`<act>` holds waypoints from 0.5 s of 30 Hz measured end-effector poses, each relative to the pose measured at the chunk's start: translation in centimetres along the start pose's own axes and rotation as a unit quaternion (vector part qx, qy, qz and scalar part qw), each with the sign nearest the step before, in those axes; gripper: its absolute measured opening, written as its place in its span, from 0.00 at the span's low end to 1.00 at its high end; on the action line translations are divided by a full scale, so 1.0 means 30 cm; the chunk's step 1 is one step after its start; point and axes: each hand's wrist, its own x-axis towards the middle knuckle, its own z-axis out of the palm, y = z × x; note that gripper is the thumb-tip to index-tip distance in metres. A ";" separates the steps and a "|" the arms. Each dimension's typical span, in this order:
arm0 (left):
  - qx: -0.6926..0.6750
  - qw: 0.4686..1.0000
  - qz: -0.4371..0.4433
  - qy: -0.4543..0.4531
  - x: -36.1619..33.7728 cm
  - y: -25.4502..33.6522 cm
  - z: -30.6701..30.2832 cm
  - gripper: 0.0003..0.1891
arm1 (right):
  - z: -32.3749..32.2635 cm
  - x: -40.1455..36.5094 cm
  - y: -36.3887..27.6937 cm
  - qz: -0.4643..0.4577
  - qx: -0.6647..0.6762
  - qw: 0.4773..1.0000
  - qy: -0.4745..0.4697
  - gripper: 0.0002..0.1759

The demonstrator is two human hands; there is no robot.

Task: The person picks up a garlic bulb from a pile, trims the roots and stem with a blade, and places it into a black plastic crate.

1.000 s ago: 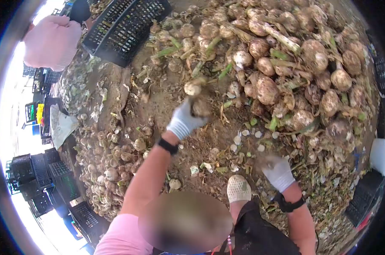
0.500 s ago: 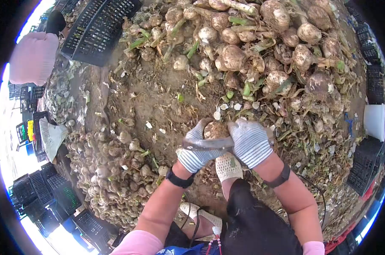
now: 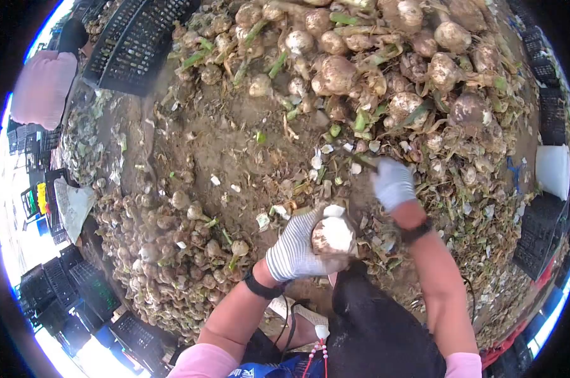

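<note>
My left hand [image 3: 292,249], in a striped glove, is closed around a large garlic bulb [image 3: 336,234] above my knee. A bare white cut face shows on the bulb, with brown soil on its side. Up and to the right of it, my gloved right hand [image 3: 393,184] is blurred by motion and closed on a knife [image 3: 360,159]. Its dark blade points up and left over the littered ground. Beyond the blade lies a heap of dirty garlic bulbs [image 3: 335,75] with stalks. Smaller trimmed bulbs [image 3: 165,246] are piled to the left.
A black plastic crate [image 3: 140,47] stands at the upper left, near a person in pink [image 3: 44,88]. On the right are a white bucket [image 3: 552,170] and a dark crate [image 3: 538,233]. Peelings and cut scraps [image 3: 467,233] cover much of the ground.
The knife lay across the bulb with both hands close together. Now my right hand has swung up and right with the knife, while the left has turned the bulb's white face up.
</note>
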 end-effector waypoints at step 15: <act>0.784 0.514 0.290 -0.193 -0.011 0.145 0.031 0.23 | -0.057 -0.032 -0.173 -0.085 0.075 0.984 -0.140 0.12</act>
